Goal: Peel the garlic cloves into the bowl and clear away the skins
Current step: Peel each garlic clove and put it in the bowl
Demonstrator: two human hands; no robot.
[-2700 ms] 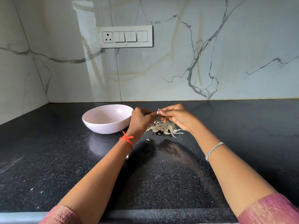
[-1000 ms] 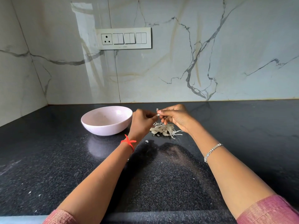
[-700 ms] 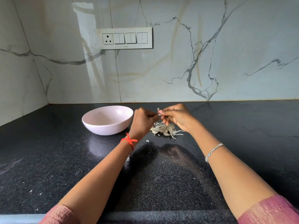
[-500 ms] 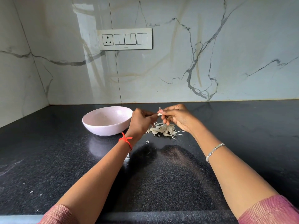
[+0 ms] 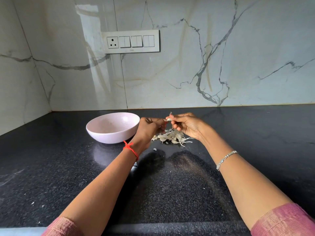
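A small white garlic clove (image 5: 169, 119) with a flake of skin sticking up is pinched between the fingertips of my right hand (image 5: 187, 126). My left hand (image 5: 149, 128) is curled right beside it, its fingertips at the clove's left end. Both hands hover above a heap of pale garlic skins (image 5: 173, 137) on the black counter. A pale pink bowl (image 5: 102, 132) stands just left of my left hand; what lies inside it is hidden by its rim.
The black speckled counter (image 5: 51, 167) runs to marble walls at the back and left. A white switch panel (image 5: 131, 41) sits on the back wall. A few tiny skin bits (image 5: 154, 149) lie near the heap.
Both hands stay above the skin heap working the clove. My left fingers have shifted slightly at the clove's end; the bowl and heap have not moved.
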